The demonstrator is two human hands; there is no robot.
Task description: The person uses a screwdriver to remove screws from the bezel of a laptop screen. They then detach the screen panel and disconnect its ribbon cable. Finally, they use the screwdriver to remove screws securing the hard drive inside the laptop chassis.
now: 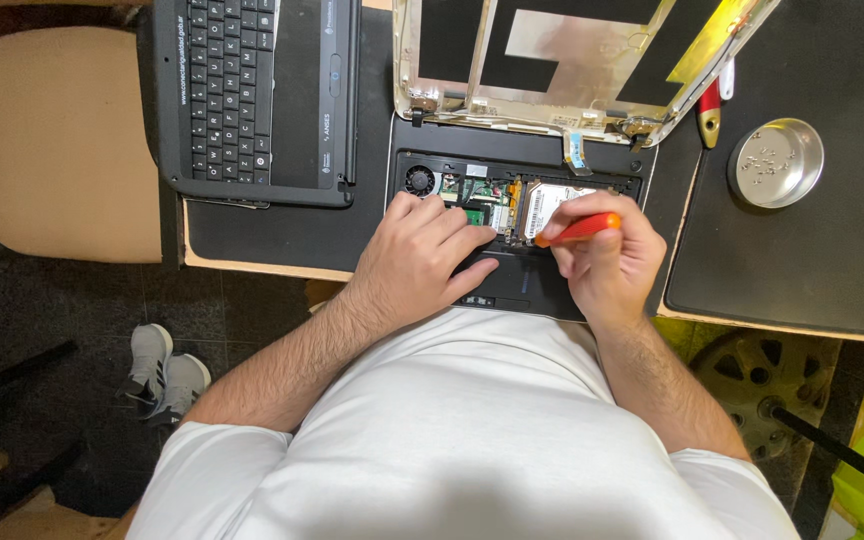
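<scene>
Centre of frame: opened laptop base (512, 275) on a black mat (802, 250), hard drive (550, 203) and cooling fan (418, 180) exposed. Left hand (417, 255) resting on the palm rest, fingers loosely curled, holding nothing. Right hand (607, 255) closed around an orange-handled screwdriver (580, 229) — tip toward the drive. Upper right: metal dish of screws (776, 162). Upper left: detached keyboard (252, 95).

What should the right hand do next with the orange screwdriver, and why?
Probably seat the screwdriver tip on a screw by the drive: the right hand holds it angled there, and the left hand braces the opened laptop.
</scene>
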